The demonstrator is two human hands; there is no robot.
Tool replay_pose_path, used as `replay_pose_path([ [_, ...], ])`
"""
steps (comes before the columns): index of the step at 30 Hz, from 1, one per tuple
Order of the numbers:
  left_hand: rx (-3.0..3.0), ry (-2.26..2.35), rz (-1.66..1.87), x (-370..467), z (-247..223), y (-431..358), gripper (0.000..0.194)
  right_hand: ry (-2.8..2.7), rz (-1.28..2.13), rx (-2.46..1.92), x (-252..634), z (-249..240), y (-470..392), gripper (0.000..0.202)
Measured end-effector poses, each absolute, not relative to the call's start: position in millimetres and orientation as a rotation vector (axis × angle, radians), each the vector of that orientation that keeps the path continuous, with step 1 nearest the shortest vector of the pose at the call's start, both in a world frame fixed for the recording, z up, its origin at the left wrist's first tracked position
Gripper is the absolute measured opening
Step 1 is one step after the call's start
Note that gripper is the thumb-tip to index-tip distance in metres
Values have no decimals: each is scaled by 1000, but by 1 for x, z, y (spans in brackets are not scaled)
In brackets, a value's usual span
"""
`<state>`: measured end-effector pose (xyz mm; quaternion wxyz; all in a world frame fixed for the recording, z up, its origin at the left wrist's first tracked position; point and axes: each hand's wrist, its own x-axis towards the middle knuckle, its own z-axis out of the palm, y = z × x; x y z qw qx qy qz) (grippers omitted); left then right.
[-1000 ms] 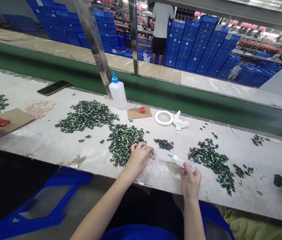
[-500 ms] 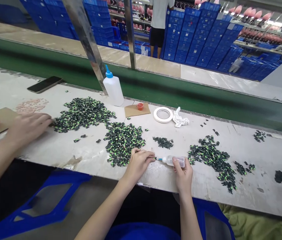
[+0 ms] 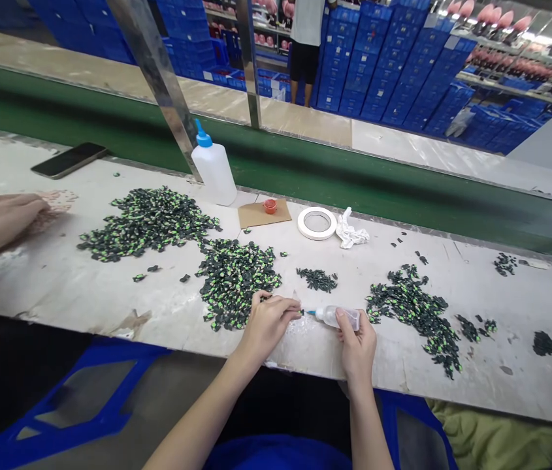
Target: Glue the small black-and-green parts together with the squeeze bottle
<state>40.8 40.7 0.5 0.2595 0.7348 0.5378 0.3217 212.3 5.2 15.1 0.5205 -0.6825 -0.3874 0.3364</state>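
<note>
My left hand (image 3: 270, 321), fingers pinched together, holds a small dark piece (image 3: 302, 313) at its fingertips, just above the worktable. My right hand (image 3: 358, 339) is wrapped round a small clear bottle (image 3: 337, 316), which lies level with its blue needle tip pointing left, close to that piece. Left of my left hand is a heap of black and green pieces (image 3: 239, 277). Behind the bottle lies a small pile of dark pieces (image 3: 318, 279). Another black and green heap (image 3: 415, 310) spreads to the right of my right hand.
Along the back stand a white bottle (image 3: 214, 171), cardboard with a red cap (image 3: 270, 206), a tape roll (image 3: 317, 223) and crumpled tissue (image 3: 351, 232). A phone (image 3: 70, 160) lies back left. Another person's hand (image 3: 4, 219) reaches in at left. A metal post (image 3: 161, 78) rises behind.
The other person's hand has moved left, over the pale pink bits. The clear bottle's tip has drawn slightly back from the piece at my left fingertips. The view has shifted a little.
</note>
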Motion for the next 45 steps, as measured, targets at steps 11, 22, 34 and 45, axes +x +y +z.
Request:
replay_pose_path([
  [11,1980,1461,887,41,1,39,6,-964,844,-1600,210,21,5,39],
  [22,2022,1453,897,42,1,38,9,-767,805,-1499,219,9,2,37],
  [34,2179,1514,841,44,1,36,13,-1120,814,-1465,209,1,17,46],
  [45,1794,1488,1041,27,-1,7,12,-1957,422,-1547,274,43,78,23],
])
